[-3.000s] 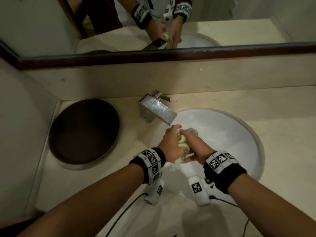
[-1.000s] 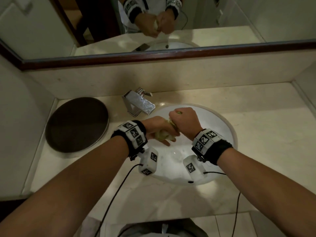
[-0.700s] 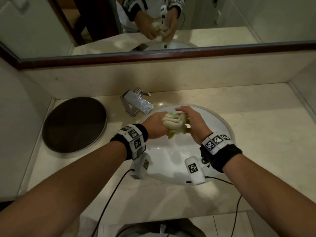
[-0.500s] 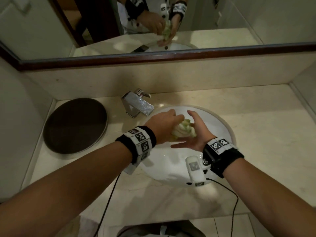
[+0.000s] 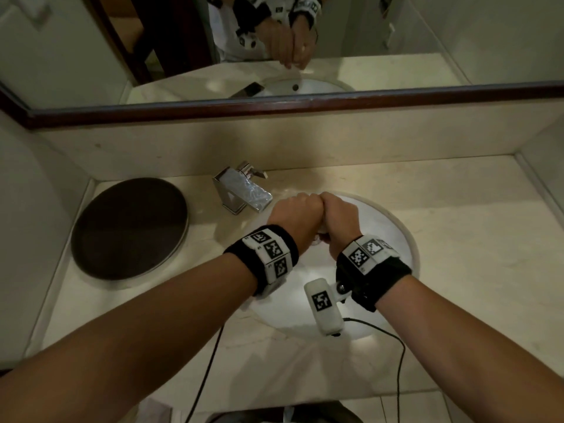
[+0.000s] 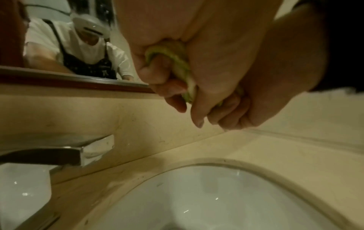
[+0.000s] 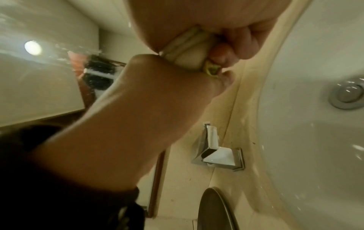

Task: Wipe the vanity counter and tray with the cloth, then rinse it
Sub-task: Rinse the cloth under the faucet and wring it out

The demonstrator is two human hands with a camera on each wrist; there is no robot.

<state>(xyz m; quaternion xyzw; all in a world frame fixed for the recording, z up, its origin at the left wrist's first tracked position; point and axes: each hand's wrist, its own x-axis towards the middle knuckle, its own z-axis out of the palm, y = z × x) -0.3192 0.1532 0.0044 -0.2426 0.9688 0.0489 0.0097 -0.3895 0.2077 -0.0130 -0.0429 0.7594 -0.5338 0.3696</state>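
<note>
Both hands hold the wet green-and-white cloth, twisted into a tight roll, above the white sink basin. My left hand and right hand are fists pressed knuckle to knuckle, so the head view shows almost none of the cloth. In the left wrist view my left hand curls round the roll with the right hand beside it. The right wrist view shows my right hand gripping one end and the left hand the other. The dark round tray lies on the counter at the left.
A chrome faucet stands at the basin's back left, and no water stream shows. The drain plug is in the bowl. Beige stone counter runs right to a side wall. A framed mirror tops the backsplash.
Half a second ago my right hand lay open under the bunched cloth. Now both hands have closed round it and drawn together, hiding it from the head view.
</note>
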